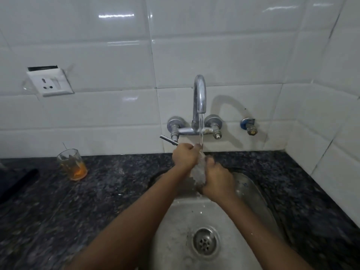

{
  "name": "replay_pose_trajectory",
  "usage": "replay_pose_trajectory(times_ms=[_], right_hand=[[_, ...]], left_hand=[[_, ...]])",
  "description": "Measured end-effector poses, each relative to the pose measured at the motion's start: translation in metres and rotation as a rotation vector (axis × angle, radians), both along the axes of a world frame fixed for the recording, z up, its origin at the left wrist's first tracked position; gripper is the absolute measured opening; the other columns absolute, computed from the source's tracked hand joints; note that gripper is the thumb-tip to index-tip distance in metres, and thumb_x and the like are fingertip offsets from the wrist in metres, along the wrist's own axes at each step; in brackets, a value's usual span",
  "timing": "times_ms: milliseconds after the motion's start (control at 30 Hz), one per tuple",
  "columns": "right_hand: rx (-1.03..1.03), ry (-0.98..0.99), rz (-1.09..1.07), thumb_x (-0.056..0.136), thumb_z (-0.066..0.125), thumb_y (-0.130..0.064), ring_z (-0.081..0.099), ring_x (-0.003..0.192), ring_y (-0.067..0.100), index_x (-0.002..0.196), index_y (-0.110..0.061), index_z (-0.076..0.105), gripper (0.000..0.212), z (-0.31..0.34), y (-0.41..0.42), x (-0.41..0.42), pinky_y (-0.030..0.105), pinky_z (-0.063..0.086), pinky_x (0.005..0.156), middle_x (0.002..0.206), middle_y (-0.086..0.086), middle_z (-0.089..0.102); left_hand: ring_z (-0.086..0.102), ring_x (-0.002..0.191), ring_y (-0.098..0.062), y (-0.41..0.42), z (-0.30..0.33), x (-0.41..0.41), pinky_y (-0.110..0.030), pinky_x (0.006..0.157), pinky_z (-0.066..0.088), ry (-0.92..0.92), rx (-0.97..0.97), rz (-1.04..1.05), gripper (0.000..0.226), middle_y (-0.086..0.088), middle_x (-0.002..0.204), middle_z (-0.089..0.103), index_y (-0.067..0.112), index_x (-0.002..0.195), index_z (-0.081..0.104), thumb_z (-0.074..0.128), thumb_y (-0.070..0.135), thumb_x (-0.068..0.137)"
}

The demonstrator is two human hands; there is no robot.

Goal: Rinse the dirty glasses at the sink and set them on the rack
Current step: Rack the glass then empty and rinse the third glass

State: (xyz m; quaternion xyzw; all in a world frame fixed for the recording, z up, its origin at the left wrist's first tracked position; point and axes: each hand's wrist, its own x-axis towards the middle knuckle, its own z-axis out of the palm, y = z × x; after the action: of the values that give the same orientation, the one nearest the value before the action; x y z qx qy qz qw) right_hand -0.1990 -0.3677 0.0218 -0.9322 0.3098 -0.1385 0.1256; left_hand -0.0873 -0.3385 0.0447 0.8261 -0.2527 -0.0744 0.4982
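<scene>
rinsing one glass (pixel 197 170); one dirty glass (pixel 72 164) aside

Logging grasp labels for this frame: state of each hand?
Left hand: closed on the rim of the clear drinking glass under the running tap.
Right hand: closed around the same glass's body.

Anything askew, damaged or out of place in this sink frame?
Yes. The wall socket sits crooked, its top edge pulled off the tile with a dark gap showing behind it. A dirty glass with orange residue stands unrinsed on the counter. Otherwise both hands hold a glass under running water.
</scene>
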Motion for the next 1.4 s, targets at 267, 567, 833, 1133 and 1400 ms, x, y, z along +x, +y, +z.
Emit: replay_pose_trajectory(times_ms=[267, 567, 833, 1133, 1400], right_hand=[[0.977, -0.436, 0.069, 0.059, 0.081, -0.01, 0.064, 0.095, 0.028, 0.124, -0.011, 0.043, 0.075, -0.004, -0.011, -0.006, 0.042, 0.056, 0.076, 0.109, 0.012, 0.062], [0.996, -0.391, 0.079, 0.059, 0.085, -0.023, 0.063, 0.101, 0.034, 0.131, -0.011, 0.042, 0.085, 0.006, -0.025, -0.002, 0.05, 0.054, 0.085, 0.12, 0.015, 0.062], [0.967, -0.493, 0.083, 0.067, 0.078, -0.003, 0.066, 0.086, 0.02, 0.115, -0.015, 0.054, 0.055, -0.009, -0.028, -0.005, 0.025, 0.052, 0.06, 0.104, 0.007, 0.065], [0.36, -0.294, 0.111, 0.049, 0.088, -0.015, 0.063, 0.097, 0.022, 0.115, -0.025, 0.046, 0.08, -0.001, -0.048, -0.003, 0.034, 0.055, 0.074, 0.106, -0.001, 0.064], [-0.219, 0.01, 0.328, 0.071, 0.077, -0.018, 0.046, 0.123, 0.021, 0.137, -0.022, 0.037, 0.077, 0.012, -0.041, 0.013, 0.039, 0.034, 0.103, 0.135, 0.002, 0.049]], left_hand=[[0.056, 0.046, -0.023, -0.001, 0.007, -0.002, -0.036, 0.056, 0.051, 0.014, -0.162, -0.212, 0.049, -0.021, 0.051, 0.057, -0.001, 0.053, 0.057, 0.059, 0.031, 0.089], [0.041, 0.039, -0.016, -0.003, 0.011, 0.005, -0.028, 0.049, 0.039, 0.183, -0.287, -0.145, 0.049, 0.0, 0.042, 0.046, 0.018, 0.045, 0.044, 0.059, 0.031, 0.089], [0.045, 0.049, -0.009, 0.009, 0.017, 0.002, -0.02, 0.054, 0.043, 0.602, -0.658, -0.204, 0.04, 0.003, 0.053, 0.053, 0.013, 0.07, 0.057, 0.038, 0.033, 0.099], [0.059, 0.097, -0.033, 0.054, 0.029, 0.01, -0.042, 0.086, 0.05, -0.032, -0.127, -0.678, 0.029, -0.013, 0.104, 0.063, 0.005, 0.102, 0.059, 0.05, 0.012, 0.076], [0.028, 0.139, -0.027, 0.019, 0.007, 0.0, -0.037, 0.112, 0.028, -0.84, 1.389, -0.819, 0.085, -0.01, 0.153, 0.024, 0.016, 0.146, 0.025, 0.074, 0.015, 0.077]])
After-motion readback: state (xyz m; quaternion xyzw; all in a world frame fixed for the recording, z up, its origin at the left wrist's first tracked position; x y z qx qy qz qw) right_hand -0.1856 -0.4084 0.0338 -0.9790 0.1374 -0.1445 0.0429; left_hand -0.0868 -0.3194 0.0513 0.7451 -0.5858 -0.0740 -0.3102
